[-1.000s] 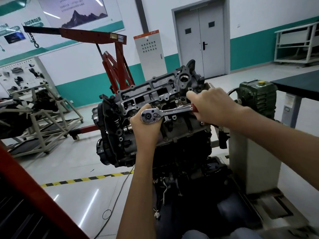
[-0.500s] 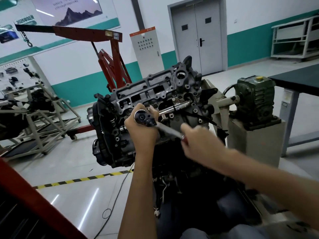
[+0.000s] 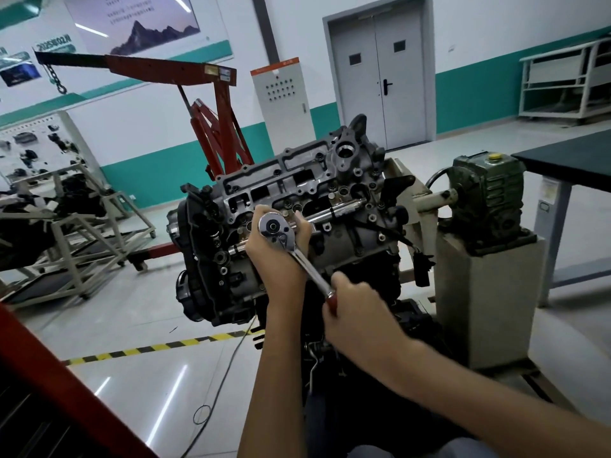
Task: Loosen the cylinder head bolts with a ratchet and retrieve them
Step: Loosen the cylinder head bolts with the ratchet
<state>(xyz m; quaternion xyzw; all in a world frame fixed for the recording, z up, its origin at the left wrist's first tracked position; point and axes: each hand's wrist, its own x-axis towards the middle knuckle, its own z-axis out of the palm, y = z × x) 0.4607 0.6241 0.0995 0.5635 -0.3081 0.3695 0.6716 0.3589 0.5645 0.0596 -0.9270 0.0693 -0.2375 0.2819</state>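
At the far left a red engine hoist stands parked well behind the work, its boom reaching left and carrying nothing.

The engine is clamped to a stand and tipped so that the cylinder head faces the person. That probably puts the bolt wells within straight reach of a socket.

The left hand comes up from below on a nearly vertical forearm. It cups the head of the ratchet against the near left part of the cylinder head, its fingers curled round the chrome head. I judge this grip is there to press the socket square on the bolt, so it does not cam off under load. The bolt itself is hidden beneath the tool.

From the head, the ratchet's shank runs down and to the right, toward the person. The right hand is wrapped round the red grip at its end, with the wrist bent and the forearm coming in from the lower right. Holding at the very end gives the most leverage for a swing.

Right of the engine, the stand's green gearbox sits on its pedestal, and a dark counter lies beyond it. No removed bolts are visible anywhere.
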